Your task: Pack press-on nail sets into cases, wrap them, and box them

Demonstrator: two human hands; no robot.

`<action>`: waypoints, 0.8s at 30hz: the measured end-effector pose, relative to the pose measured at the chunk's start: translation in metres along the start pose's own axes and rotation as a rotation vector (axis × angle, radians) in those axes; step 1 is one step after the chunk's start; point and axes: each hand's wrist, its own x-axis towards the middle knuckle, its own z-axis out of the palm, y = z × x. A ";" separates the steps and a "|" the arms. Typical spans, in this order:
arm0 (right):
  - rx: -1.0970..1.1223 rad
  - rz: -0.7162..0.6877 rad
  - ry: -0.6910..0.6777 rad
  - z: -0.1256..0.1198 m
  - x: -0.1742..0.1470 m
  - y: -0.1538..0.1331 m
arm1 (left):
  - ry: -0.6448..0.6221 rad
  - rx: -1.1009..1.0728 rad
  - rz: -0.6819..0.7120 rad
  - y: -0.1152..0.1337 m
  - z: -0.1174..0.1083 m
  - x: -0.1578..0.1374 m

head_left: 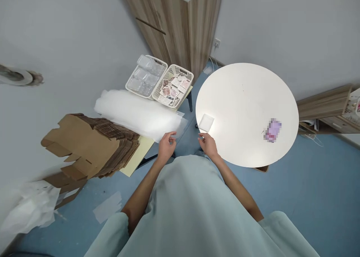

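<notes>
My left hand (167,147) hovers with slightly curled, parted fingers and nothing in it. Close to its fingertips is the end of a pile of white translucent foam sheets (135,112). My right hand (208,145) is at the left edge of a round white table (244,99), its fingers loosely bent and holding nothing. Just beyond that hand, a small white square pad (206,122) lies on the tabletop. Farther right on the table is a purple item (272,130), blurred out by pixels.
A stack of flattened cardboard boxes (90,144) lies at the left. Behind the foam stand a white basket (129,85) with clear plastic packs and another basket (192,77) with printed cards. A wooden cabinet (174,24) rises at the back; a wooden shelf (323,103) is at right.
</notes>
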 end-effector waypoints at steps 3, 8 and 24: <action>-0.007 -0.074 0.032 0.014 -0.001 -0.044 | 0.052 -0.092 0.028 -0.021 -0.043 -0.014; 0.038 -0.215 0.061 0.044 -0.006 -0.120 | 0.241 -0.046 0.097 -0.071 -0.131 -0.045; -0.079 -0.434 -0.220 0.173 -0.014 -0.263 | 0.107 0.411 0.006 -0.218 -0.236 -0.055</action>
